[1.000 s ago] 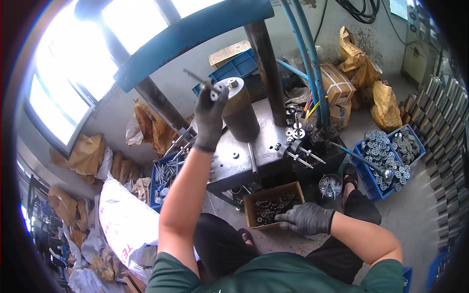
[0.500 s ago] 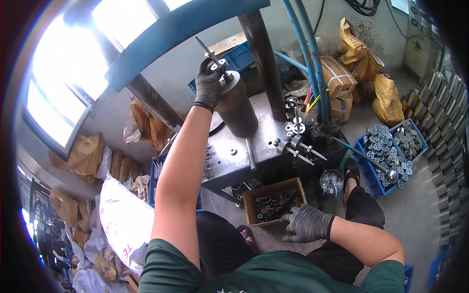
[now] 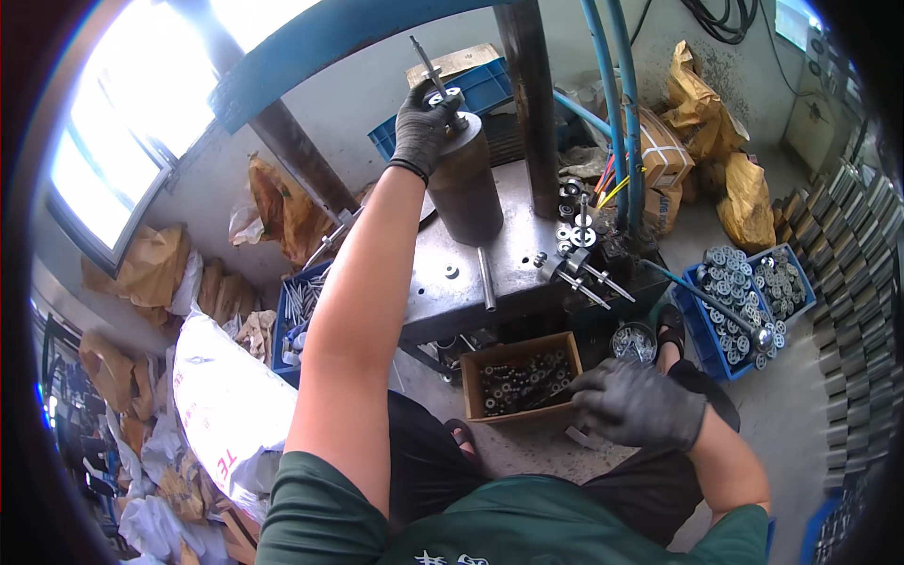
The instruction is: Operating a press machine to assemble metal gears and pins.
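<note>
My gloved left hand is closed around a metal shaft with a pale slotted disc on it. The shaft stands slightly tilted over the top of a thick dark steel cylinder, its lower end near the cylinder's top face. My gloved right hand hovers low, beside the right edge of a cardboard box of small dark metal parts; motion blurs its fingers. A small pale strip shows just below those fingers; whether they touch it I cannot tell.
The cylinder is above a steel press table between dark posts. Shafts with discs lie at the table's right edge. A metal bowl and blue crates of discs stand right; a blue crate of rods sits left.
My right hand has turned and risen slightly to the right, near the box's edge. My left hand keeps its hold on the shaft above the cylinder. The whole view has shifted a little.
</note>
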The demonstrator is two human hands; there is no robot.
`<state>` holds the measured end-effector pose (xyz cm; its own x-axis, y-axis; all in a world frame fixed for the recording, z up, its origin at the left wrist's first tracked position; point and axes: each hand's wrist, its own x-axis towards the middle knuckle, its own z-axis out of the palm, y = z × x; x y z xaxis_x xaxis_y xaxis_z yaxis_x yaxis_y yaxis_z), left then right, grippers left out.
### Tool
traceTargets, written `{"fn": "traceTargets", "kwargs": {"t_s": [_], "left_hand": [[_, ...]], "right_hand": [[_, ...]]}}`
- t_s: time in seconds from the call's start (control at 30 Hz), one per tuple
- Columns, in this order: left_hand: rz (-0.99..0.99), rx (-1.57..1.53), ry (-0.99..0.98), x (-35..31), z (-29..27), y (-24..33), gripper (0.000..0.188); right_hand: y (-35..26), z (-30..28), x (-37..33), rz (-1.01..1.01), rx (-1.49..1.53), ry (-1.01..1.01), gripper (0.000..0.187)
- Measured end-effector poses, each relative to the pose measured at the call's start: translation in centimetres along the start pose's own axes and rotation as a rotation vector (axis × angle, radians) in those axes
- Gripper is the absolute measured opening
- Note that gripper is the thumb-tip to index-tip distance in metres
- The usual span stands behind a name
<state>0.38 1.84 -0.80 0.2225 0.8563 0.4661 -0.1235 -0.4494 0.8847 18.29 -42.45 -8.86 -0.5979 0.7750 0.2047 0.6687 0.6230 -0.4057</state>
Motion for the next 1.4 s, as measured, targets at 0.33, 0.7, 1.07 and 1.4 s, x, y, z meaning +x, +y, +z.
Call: {"fn": "traceTargets", "kwargs": {"t_s": [0.33, 0.7, 1.07, 1.4], "left_hand": [[-0.005, 0.011, -0.008, -1.9, 1.1, 2.9, 0.059], [0.004, 0.133, 0.001, -1.6, 0.2, 2.4, 0.054], [0.022, 0.206, 0.011, 0.3, -0.2, -0.4, 0.054], [0.006, 0.243, 0.036, -0.3, -0.2, 0.3, 0.056]], "right_hand": [[1.1, -13.2, -5.3, 0.496, -0.43, -0.016, 0.027], [-0.2, -7.9, -7.5, 0.676, -0.306, -0.033, 0.021], [-0.8, -4.6, -10.0, 0.688, -0.33, -0.026, 0.017], [0.0, -8.8, -7.7, 0.748, -0.183, -0.066, 0.019]]}}
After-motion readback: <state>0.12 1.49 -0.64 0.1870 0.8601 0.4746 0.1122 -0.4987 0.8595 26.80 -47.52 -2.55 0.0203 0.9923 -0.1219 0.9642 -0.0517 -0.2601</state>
